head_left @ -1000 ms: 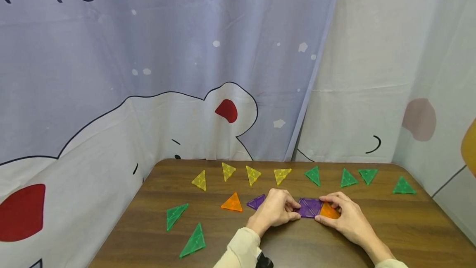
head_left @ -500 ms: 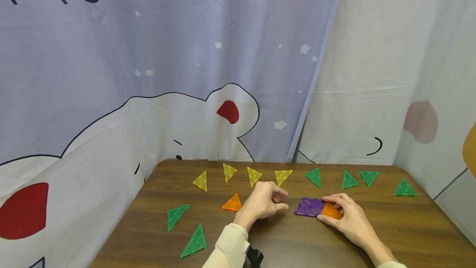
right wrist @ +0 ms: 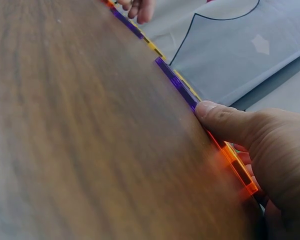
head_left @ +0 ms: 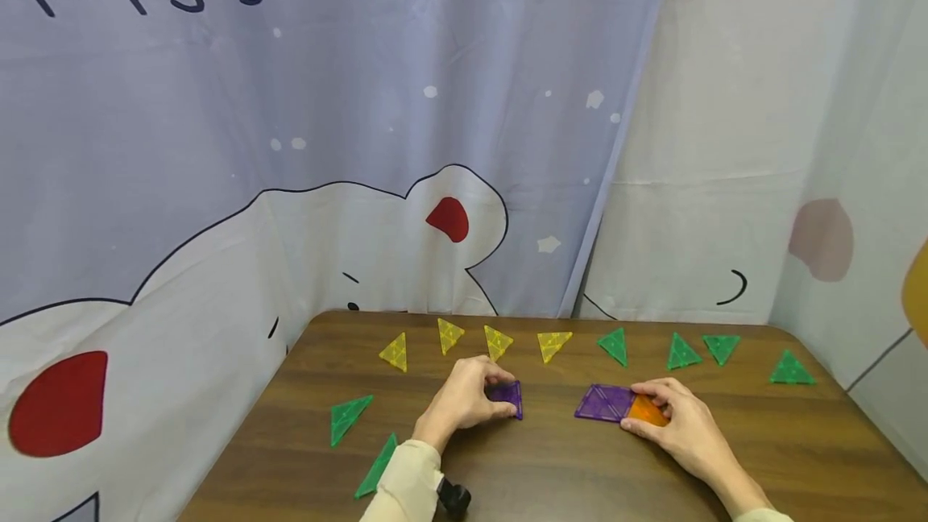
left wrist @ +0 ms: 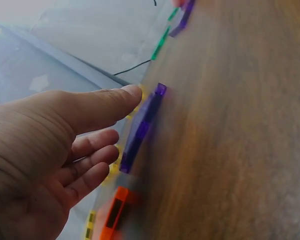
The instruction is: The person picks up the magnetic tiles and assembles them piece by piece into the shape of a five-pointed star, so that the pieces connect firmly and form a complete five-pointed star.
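My left hand (head_left: pixel 467 395) is at a purple triangular magnetic tile (head_left: pixel 509 398) lying flat left of centre. Thumb and fingers are spread about its edges; in the left wrist view the thumb (left wrist: pixel 105 105) is close beside the tile, and no firm grip shows. My right hand (head_left: pixel 677 421) holds an orange triangular tile (head_left: pixel 645 411) between thumb and fingers, partly covering it. That orange tile lies against a joined pair of purple triangular tiles (head_left: pixel 604 403), all flat on the table. Another orange tile (left wrist: pixel 114 215), hidden by the left hand in the head view, appears in the left wrist view.
Yellow triangular tiles (head_left: pixel 449 335) and small green ones (head_left: pixel 681 353) lie scattered along the back of the wooden table (head_left: pixel 580 474). Taller green triangles (head_left: pixel 350 417) lie at the left, one partly behind the left sleeve (head_left: pixel 406 474). A printed curtain (head_left: pixel 362 103) hangs behind.
My left hand has let go of the joined purple tiles and moved left to the separate purple tile, covering the loose orange tile in the head view. My right hand stays on its orange tile.
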A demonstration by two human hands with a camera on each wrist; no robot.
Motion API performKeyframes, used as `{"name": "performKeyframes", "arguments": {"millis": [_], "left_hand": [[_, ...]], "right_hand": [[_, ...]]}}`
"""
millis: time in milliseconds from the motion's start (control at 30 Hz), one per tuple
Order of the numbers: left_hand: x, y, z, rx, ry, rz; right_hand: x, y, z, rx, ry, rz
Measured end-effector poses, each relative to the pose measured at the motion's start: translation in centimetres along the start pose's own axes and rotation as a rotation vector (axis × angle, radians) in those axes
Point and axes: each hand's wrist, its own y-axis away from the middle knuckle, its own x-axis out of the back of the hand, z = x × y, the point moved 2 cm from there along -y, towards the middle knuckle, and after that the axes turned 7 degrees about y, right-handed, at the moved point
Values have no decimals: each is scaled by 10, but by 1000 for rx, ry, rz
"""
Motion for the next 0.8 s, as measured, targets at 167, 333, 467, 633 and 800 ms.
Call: {"name": "performKeyframes", "arguments": {"millis": [167,333,467,633,800], "left_hand": [[-4,0,-4,29,-3,-48],[-5,-1,-2,41,46,-65],[-5,-1,-2,41,78,-70],[-7,0,-2,38,138,-109],[-8,-1,-2,43,164,-152]], "right_hand": [[-1,1,1,-17,-6,-25],[0,-2,2,-13,-5,-13],[0,-2,2,-15,-5,-17],[0,-1,2,-19,-4,-30],[0,-1,2,-21,-6,-26]]}}
